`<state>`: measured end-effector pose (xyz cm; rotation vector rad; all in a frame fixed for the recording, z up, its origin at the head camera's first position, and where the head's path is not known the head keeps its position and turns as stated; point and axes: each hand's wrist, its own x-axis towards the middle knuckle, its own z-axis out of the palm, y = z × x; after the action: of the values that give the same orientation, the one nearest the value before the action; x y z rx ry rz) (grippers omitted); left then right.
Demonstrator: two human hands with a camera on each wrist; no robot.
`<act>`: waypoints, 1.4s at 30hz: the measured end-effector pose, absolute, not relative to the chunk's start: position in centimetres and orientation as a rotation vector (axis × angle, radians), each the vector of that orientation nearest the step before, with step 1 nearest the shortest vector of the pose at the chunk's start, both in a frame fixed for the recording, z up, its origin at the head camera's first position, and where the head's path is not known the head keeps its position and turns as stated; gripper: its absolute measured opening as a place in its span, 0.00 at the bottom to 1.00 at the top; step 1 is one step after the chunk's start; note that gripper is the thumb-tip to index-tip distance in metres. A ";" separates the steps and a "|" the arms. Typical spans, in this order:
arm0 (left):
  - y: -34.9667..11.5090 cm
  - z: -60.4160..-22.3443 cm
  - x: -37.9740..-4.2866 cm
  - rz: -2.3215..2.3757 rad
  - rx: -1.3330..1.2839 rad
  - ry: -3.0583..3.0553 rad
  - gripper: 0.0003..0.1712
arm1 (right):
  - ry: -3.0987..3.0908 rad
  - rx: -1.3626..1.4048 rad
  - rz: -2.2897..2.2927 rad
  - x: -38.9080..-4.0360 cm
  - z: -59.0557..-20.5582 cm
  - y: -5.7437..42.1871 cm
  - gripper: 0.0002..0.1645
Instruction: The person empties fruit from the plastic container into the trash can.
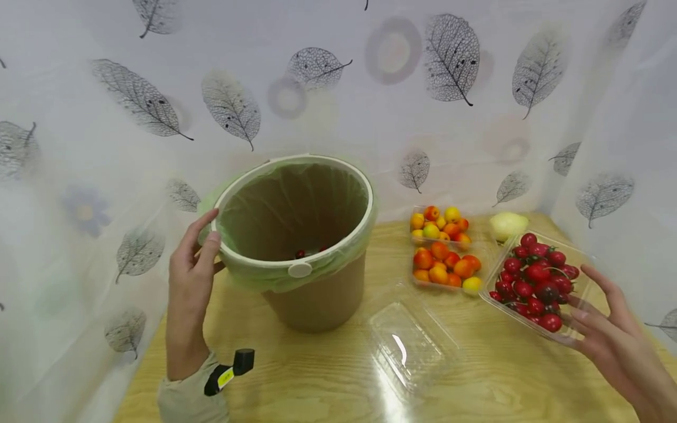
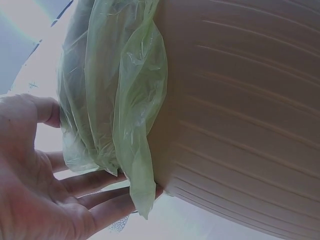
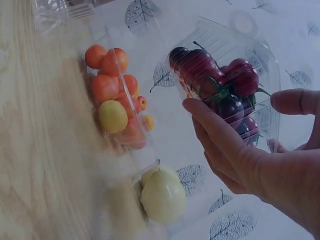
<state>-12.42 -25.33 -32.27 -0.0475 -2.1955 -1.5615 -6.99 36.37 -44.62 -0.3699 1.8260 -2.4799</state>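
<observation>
My left hand [image 1: 193, 267] touches the left rim of a brown bin [image 1: 317, 302] lined with a pale green bag [image 2: 142, 95]. Its thumb and fairly straight fingers [image 2: 95, 182] rest against the bag and the bin's outer side. A few small red fruits [image 1: 300, 254] show at the bottom of the bin. On the right, my right hand [image 1: 616, 335] grips a clear plastic box [image 1: 489, 296] heaped with red cherries [image 1: 536, 273], some with stems. In the right wrist view, the fingers lie under this tilted box and the thumb is at its side.
An upturned-looking clear plastic box [image 1: 407, 343] lies on the wooden table [image 1: 296, 382]. Behind it stand two clear boxes of small orange and yellow fruits [image 1: 439, 270]. A pale yellow lemon-shaped fruit [image 1: 509, 225] sits at the back right. Leaf-printed curtain [image 1: 344, 129] surrounds the table.
</observation>
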 end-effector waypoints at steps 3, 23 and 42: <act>-25.4 -32.2 -12.4 -1.559 -0.049 -2.203 0.25 | 1.799 -0.394 -2.496 -7.4 -44.2 35.7 0.46; -25.4 -32.3 -12.4 -1.571 -0.061 -2.200 0.25 | 1.780 -0.631 -2.684 -10.3 -37.4 29.8 0.50; -25.5 -32.1 -12.2 -1.546 -0.027 -2.132 0.21 | 1.723 -0.664 -2.652 -13.5 -30.9 22.4 0.43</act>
<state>-12.16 -25.54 -32.12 -0.0266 -2.1317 -1.5456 -13.46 22.36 -30.93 -0.6644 1.7234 -2.6519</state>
